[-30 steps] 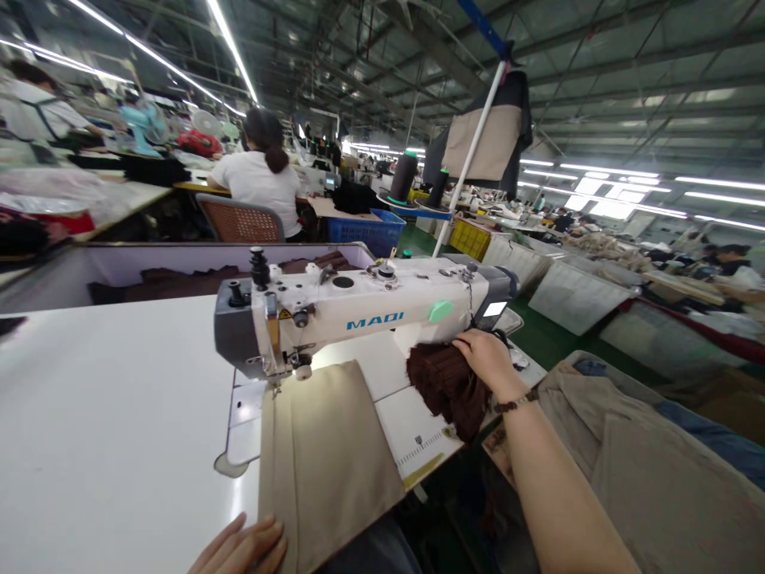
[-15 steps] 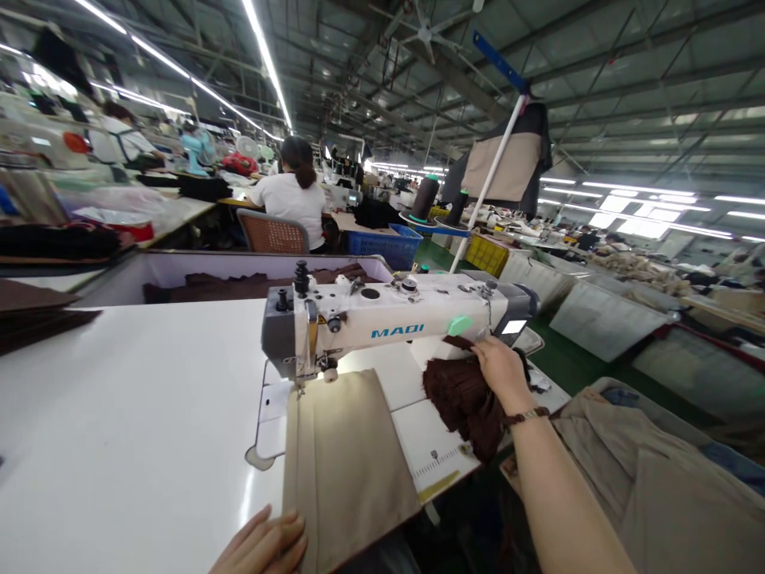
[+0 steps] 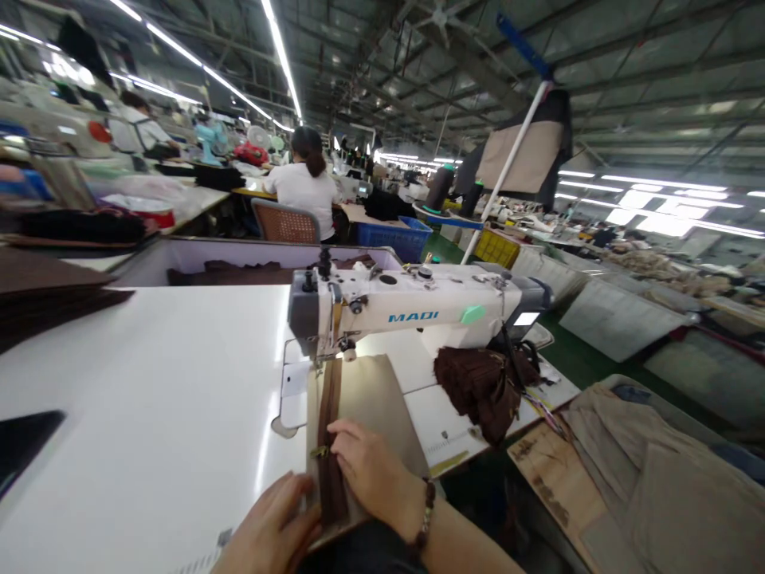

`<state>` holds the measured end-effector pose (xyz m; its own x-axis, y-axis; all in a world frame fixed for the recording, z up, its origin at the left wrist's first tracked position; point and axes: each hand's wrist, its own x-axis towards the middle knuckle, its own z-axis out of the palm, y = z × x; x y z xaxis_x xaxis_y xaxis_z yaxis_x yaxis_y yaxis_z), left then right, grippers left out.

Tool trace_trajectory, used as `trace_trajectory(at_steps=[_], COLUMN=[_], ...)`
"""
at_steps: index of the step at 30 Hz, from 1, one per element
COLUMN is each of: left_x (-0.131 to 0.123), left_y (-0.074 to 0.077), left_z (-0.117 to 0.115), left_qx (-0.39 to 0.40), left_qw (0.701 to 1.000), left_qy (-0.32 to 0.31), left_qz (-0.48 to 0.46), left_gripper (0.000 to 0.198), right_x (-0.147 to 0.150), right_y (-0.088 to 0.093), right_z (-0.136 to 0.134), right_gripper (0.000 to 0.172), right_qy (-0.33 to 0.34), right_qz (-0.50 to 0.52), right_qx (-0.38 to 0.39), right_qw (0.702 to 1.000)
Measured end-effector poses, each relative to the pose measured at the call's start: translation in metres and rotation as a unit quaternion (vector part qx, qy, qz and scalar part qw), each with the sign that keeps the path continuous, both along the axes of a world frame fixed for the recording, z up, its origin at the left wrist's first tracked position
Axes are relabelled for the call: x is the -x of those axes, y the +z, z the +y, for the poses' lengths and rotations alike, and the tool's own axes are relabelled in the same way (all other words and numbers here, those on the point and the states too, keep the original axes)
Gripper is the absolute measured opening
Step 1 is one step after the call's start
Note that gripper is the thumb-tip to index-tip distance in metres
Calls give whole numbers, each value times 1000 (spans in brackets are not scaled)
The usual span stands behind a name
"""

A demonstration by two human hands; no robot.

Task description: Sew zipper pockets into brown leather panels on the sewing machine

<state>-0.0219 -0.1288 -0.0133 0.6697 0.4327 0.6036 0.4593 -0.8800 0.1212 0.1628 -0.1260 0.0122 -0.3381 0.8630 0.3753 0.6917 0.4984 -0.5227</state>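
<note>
There are two dark thread cones (image 3: pixel 440 191), one MAQI machine (image 3: pixel 394 301) — and one laid-out zipper (image 3: pixel 330 400).

You have a dark brown zipper (image 3: pixel 328 402), a plain khaki fabric panel (image 3: pixel 379 395), a white-and-grey sewing machine (image 3: pixel 382 296) with blue lettering (image 3: pixel 413 317), and a white surface (image 3: pixel 149 383).

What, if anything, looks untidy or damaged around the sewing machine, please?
Nothing looks spilled or damaged. Only the brown bundle looks untidy: it lies rumpled by the machine, its near end at the edge of the table. The zip lies fairly straight on the beige cloth, the right hand touching it.
</note>
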Motion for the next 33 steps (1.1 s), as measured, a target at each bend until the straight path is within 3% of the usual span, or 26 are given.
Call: trace_trajectory(at_steps=[2,4,12,20,25,28,33], left_x=[-3,-5,-3,-4,-3,-3,-4], left_y=[9,13,6,7,7,7,9], left_z=[-9,-13,-15,-15,-15,-16,-17], left_qx=[73,96,122,131,132,132,133], left_qw=[997,995,992,991,991,991,991], left_qy=[20,27,0,-6,-8,-5,-4], left_qz=[-2,-7,24,23,22,18,19], left_gripper=[25,26,15,18,20,21,25], right_x=[2,0,-5,-10,-4,-3,-1], right_y=[-9,-11,-9,5,6,7,8], right_z=[-5,-8,-7,-4,0,4,27], right_gripper=[23,23,25,35,29,28,28], right_qy=[12,13,46,106,51,51,18], right_qz=[-30,-38,-54,-141,-147,-123,-125], right_qx=[26,28,12,63,57,64,48], right_qw=[999,999,997,982,986,989,991])
